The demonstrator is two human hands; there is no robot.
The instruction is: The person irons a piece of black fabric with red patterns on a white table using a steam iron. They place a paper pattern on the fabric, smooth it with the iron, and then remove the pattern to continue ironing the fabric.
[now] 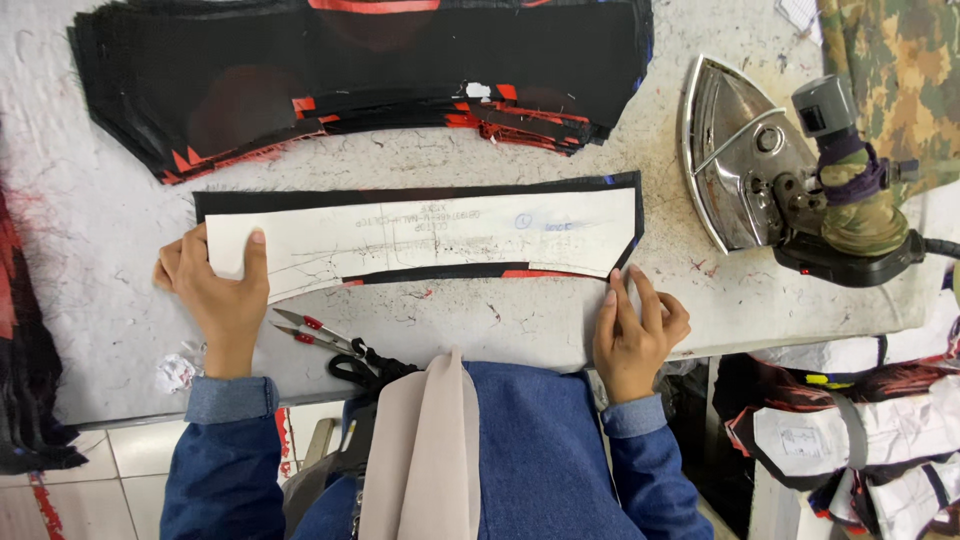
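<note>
Alignment of a white paper pattern (440, 238) over a long black fabric piece (400, 198) is the step judged to be in hand, with both laid flat across the pale tabletop (100, 200) in front of the person. The left end of the pattern is pinned down by the left hand (215, 290), whose thumb is pressed on top of the paper while the fingers are curled at its edge; the hand is therefore closed lightly on the paper rather than clenched. The right hand (635, 330) is held open and flat, its fingertips pressed on the tabletop at the lower right corner of the pattern, touching the edge but grasping nothing. Black fabric is seen as a border along the top and lower edges of the paper, with red trim showing at the lower right. A pair of small snips (315, 333) with red marks is lying just below the left hand, unheld. A stack of cut black and red pieces (360, 70) is spread along the far side of the tabletop, and an iron (770, 170) is resting on its side to the right, well apart from both hands. For the next move, steady pressure at both ends is judged to be needed, so that paper and fabric are kept matched edge to edge without slipping
</note>
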